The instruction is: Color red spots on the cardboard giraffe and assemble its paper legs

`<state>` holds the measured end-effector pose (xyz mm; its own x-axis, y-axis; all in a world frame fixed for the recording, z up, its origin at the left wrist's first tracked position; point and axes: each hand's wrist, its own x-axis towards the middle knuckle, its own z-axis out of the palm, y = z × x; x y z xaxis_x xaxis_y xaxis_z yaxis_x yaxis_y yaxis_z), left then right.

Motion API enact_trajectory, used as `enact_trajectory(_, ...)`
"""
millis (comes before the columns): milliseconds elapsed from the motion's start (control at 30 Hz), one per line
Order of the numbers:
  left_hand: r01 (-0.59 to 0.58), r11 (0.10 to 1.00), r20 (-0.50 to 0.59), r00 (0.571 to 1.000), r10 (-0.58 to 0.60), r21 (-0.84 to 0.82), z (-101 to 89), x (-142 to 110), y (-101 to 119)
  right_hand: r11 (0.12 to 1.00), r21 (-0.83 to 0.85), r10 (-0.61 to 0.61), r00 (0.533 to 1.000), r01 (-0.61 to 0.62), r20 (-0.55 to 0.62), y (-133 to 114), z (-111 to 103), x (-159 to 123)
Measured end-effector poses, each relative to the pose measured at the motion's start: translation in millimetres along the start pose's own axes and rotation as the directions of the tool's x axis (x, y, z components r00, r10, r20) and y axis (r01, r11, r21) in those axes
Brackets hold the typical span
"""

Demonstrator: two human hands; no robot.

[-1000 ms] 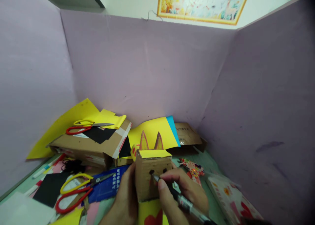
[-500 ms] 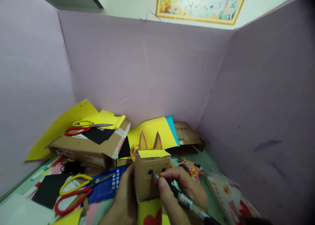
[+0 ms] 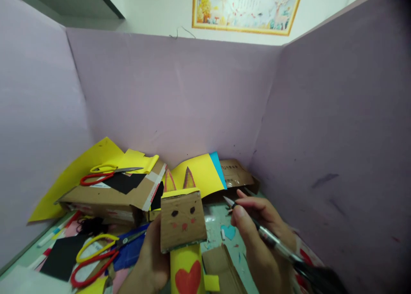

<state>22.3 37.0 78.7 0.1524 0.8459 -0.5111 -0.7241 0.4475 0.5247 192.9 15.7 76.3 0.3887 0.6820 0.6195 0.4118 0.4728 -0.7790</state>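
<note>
My left hand [image 3: 152, 259] grips a cardboard figure from its left side. The figure's box head [image 3: 183, 234] has two black eyes, pink cheek marks and a small reddish nose or mouth drawn on it. Two pointed yellow ears with dark edges [image 3: 189, 179] rise above its yellow top. Its yellow tube body [image 3: 175, 268] carries a red heart [image 3: 189, 279]. My right hand [image 3: 261, 234] pinches a black pen [image 3: 272, 240], its tip pointing up and left, apart from the figure. The far side of the left hand's grip is hidden.
Scissors with red and yellow handles [image 3: 96, 259] lie at left by black paper [image 3: 62, 257]; another pair [image 3: 112, 174] rests on a cardboard box [image 3: 96, 197]. Yellow sheets [image 3: 205, 174] lean at the back. A blue paper heart [image 3: 228, 232] lies at right. Purple panels [image 3: 180, 92] enclose the table.
My right hand has drawn the pen away from the face, to the right. The figure has shifted slightly left, and its whole face now shows.
</note>
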Motion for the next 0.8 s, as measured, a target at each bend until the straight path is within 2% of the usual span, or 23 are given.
enact_trajectory(67, -0.008, 1.000, -0.006, 1.000, 0.009, 0.022, 3.2, -1.8, 0.3, 0.997, -0.027, -0.065, 0.996, 0.067, 0.057, -4.3, 2.9, -1.4)
enact_trajectory(200, -0.009, 1.000, -0.035, 0.999, 0.009, -0.007, 3.4, -3.2, -2.1, 0.989, 0.054, -0.144, 0.981, 0.138, 0.126, -13.6, 13.1, -6.3)
enact_trajectory(400, -0.072, 0.997, -0.168, 0.983, 0.074, 0.019, 0.6, -2.2, -4.1, 0.989, 0.112, -0.116, 0.975, 0.096, 0.191, -18.3, 26.4, -11.0)
enact_trajectory(533, -0.085, 0.994, -0.205, 0.974, 0.097, 0.067, 1.9, -1.8, -3.1, 0.991, 0.124, -0.059, 0.988, 0.041, 0.144, -24.9, 30.5, -14.8)
enact_trajectory(667, -0.107, 0.988, -0.132, 0.984, 0.122, 0.116, -1.0, 0.4, -4.2, 0.995, 0.095, -0.024, 0.997, 0.017, 0.079, -29.4, 33.6, -17.4)
enact_trajectory(800, -0.084, 0.994, -0.089, 0.992, 0.091, 0.074, -5.2, 1.8, -6.1, 0.995, 0.098, -0.026, 0.998, 0.021, 0.051, -31.4, 35.4, -17.2)
